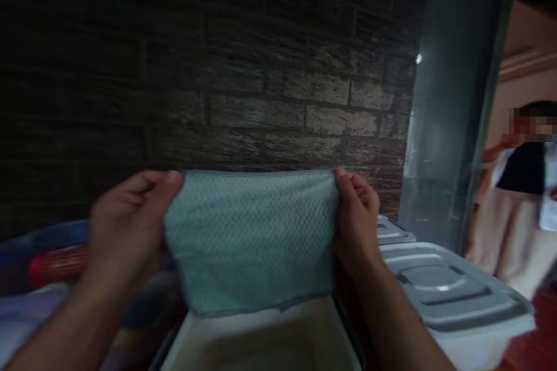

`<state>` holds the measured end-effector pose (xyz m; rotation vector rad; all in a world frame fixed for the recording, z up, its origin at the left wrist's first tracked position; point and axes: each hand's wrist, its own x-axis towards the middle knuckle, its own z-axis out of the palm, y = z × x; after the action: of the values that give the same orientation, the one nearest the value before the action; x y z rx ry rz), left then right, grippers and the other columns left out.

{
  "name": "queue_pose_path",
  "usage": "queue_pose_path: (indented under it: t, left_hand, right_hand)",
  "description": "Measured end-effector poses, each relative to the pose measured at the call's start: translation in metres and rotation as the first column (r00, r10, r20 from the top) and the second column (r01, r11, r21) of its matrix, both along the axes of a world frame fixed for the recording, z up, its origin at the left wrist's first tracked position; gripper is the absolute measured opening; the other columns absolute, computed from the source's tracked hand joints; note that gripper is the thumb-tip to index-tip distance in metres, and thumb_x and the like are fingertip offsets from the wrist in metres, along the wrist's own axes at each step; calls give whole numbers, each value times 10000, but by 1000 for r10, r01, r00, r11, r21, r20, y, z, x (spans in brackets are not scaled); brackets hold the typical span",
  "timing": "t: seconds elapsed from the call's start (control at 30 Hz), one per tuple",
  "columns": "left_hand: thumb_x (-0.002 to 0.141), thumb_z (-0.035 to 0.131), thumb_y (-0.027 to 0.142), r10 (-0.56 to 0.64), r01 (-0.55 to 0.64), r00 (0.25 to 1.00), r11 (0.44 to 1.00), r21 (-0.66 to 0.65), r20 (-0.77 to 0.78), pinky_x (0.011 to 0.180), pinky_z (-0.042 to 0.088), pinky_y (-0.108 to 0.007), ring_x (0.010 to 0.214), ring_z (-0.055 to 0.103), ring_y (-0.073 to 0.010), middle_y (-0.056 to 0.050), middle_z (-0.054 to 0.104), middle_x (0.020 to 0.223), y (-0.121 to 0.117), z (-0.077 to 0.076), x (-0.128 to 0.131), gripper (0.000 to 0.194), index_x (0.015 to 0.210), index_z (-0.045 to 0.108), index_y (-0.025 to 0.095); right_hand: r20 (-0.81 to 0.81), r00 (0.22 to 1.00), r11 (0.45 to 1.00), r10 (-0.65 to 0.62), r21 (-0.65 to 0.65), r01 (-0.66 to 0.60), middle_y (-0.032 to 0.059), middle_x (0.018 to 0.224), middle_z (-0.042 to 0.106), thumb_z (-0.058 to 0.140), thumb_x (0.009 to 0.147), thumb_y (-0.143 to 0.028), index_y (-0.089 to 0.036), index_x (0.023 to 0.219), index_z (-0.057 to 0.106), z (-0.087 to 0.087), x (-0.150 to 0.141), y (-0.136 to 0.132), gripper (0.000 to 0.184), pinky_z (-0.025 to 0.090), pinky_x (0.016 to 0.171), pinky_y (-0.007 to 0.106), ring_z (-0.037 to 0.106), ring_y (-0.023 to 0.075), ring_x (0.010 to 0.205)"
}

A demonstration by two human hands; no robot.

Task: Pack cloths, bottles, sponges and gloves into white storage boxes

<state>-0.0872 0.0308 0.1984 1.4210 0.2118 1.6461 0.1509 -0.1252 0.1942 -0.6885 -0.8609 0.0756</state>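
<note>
A pale green textured cloth (256,237) with a darker stitched edge hangs stretched between my two hands. My left hand (130,220) pinches its upper left corner between thumb and fingers. At the upper right corner, my right hand (357,208) grips it the same way. The cloth's top edge is nearly straight and its lower edge hangs loose. Right below it stands a white open bin (261,342) with a dark rim, partly covered from view by the cloth.
A white storage box with a grey lid (439,284) stands at the right, another lidded box (391,229) behind it. Left lie a red cylindrical item (56,266) and blurred bags. A dark brick wall (282,87) rises behind. A person (522,197) is at the far right, beyond a glass panel (448,104).
</note>
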Motion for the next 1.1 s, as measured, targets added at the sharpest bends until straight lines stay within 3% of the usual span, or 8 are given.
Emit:
queue_pose_path:
  t: [0.03, 0.17, 0.33, 0.63, 0.73, 0.83, 0.93, 1.1]
  left_hand:
    - [853, 775, 325, 56, -55, 998, 998, -20, 19, 426, 429, -197, 497, 547, -95, 56, 650, 643, -4, 2, 1, 134, 838, 701, 214]
    - [813, 798, 352, 39, -39, 999, 999, -18, 30, 452, 412, -206, 507, 530, -105, 32, 631, 627, -7, 9, 0, 192, 783, 684, 200]
    - [821, 794, 398, 30, -29, 999, 999, 25, -24, 475, 338, -205, 529, 449, -92, 37, 526, 617, -1, 8, -9, 296, 696, 628, 187]
    - [891, 725, 421, -238, 239, 969, 971, 12, -67, 611, 399, -205, 653, 483, -104, 17, 553, 724, -10, 8, -10, 300, 758, 616, 175]
    - [914, 694, 375, -358, 359, 931, 933, 5, -72, 640, 422, -210, 685, 508, -111, 8, 562, 763, -13, 10, -12, 254, 784, 615, 172]
    - [915, 682, 322, -388, 390, 918, 921, 4, -82, 655, 428, -210, 716, 529, -113, 1, 572, 801, -13, 10, -14, 193, 811, 627, 169]
    - [905, 688, 337, -289, 292, 954, 956, 21, -72, 639, 417, -214, 703, 522, -118, 9, 570, 791, -8, 9, -13, 168, 847, 645, 185]
    - [879, 719, 371, 86, -80, 995, 991, 109, -46, 554, 337, -212, 615, 454, -111, 31, 541, 713, 8, 6, -10, 175, 856, 667, 205]
  right_hand:
    - [-15, 1000, 1000, -26, -8, 26, -57, 648, 386, 719, 885, -457, -200, 701, 539, -1, 1, 0, 364, 282, 545, 251, 329, 107, 584]
    - [-26, 997, 995, -79, -57, 77, -55, 645, 404, 736, 870, -458, -197, 703, 565, 0, 3, -3, 354, 296, 537, 255, 349, 103, 562]
    - [-75, 997, 997, -7, -72, 1, -54, 639, 414, 798, 814, -451, -185, 674, 558, 5, -1, -11, 385, 290, 503, 245, 362, 95, 557]
    - [-247, 967, 989, -57, -146, 21, -43, 596, 475, 822, 782, -415, -189, 720, 642, 11, -12, -20, 295, 318, 398, 225, 407, 105, 492]
    - [-259, 962, 984, -81, -177, 35, -37, 605, 493, 798, 802, -410, -190, 747, 663, 10, -14, -20, 264, 352, 401, 230, 431, 108, 482]
    - [-229, 971, 986, -68, -163, 31, -36, 636, 491, 790, 809, -419, -192, 789, 686, 7, -10, -17, 250, 357, 410, 234, 426, 112, 502]
    - [-162, 986, 990, -47, -138, 24, -36, 649, 463, 793, 812, -424, -194, 786, 691, 4, -2, -11, 252, 332, 438, 232, 407, 116, 544]
    - [-10, 997, 994, 74, -73, -75, -15, 706, 520, 779, 834, -387, -182, 748, 693, 1, 4, -5, 238, 377, 566, 243, 455, 123, 637]
